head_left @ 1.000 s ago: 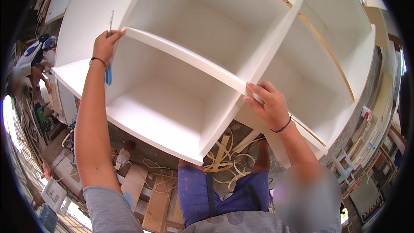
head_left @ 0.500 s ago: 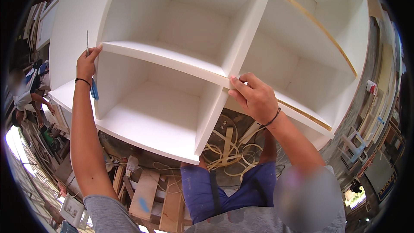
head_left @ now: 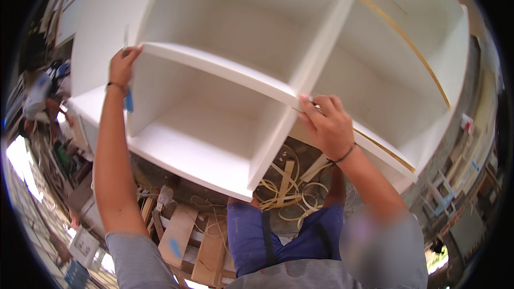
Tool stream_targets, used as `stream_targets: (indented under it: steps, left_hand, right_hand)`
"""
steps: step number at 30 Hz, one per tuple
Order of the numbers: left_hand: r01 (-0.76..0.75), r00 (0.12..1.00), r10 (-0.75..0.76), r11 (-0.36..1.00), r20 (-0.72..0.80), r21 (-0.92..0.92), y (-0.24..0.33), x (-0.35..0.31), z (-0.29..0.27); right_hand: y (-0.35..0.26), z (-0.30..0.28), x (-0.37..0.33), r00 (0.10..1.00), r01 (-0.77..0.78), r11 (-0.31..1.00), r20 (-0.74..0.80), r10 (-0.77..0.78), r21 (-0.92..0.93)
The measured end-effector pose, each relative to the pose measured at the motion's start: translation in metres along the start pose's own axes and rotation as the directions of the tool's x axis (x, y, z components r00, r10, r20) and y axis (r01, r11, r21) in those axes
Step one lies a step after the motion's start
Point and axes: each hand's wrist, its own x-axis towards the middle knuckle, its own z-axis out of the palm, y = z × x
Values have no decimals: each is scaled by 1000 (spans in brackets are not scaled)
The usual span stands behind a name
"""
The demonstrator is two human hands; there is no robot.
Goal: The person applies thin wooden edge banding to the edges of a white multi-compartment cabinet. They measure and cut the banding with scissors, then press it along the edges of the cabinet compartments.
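Observation:
A large white shelf cabinet (head_left: 219, 72) with open compartments fills the upper part of the view. At its left upright, my left hand (head_left: 123, 67) is closed around a slim tool with a thin grey blade (head_left: 126, 36) above the fingers and a blue handle (head_left: 128, 100) below. Its fingertips rest at the left end of the middle shelf's front edge. My right hand (head_left: 329, 123) is at that edge's other end, where it meets the central divider, with thumb and index finger pinched. A small thin thing shows between its fingers, too blurred to name.
Below the cabinet lie loose curled edging strips (head_left: 292, 187) and wooden boards (head_left: 179, 230). Bare yellowish edges (head_left: 409, 35) run along some right-hand shelves. Another person (head_left: 40, 96) is at the far left among stacked wood. A small white frame (head_left: 439, 198) stands at the right.
The view has shifted, so the cabinet sits slightly further right. Both hands stay at the same shelf edge; a thin thing now shows between the right hand's fingers.

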Motion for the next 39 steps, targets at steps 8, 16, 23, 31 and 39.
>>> stream_targets:
  steps: [8,16,23,31,39]
  left_hand:
    - [48,993,-23,975,-115,219,12,-14,6]
    - [333,929,-355,925,-107,-181,35,-29,23]
    - [278,918,-302,952,-256,-124,18,-15,28]
    - [-64,954,-91,869,-284,-491,85,-174,115]
    - [390,917,-225,331,330,-859,118,-354,214]
  right_hand:
    - [-11,-1,3,1000,1,1000,-3,-1,-17]
    - [-14,2,-2,1000,-22,1000,-16,22,3]
    - [-16,-4,-3,997,-64,998,-45,65,19]
    - [-42,-46,-35,969,-224,848,18,246,479]
    - [-77,-46,-101,883,-466,398,389,261,790]
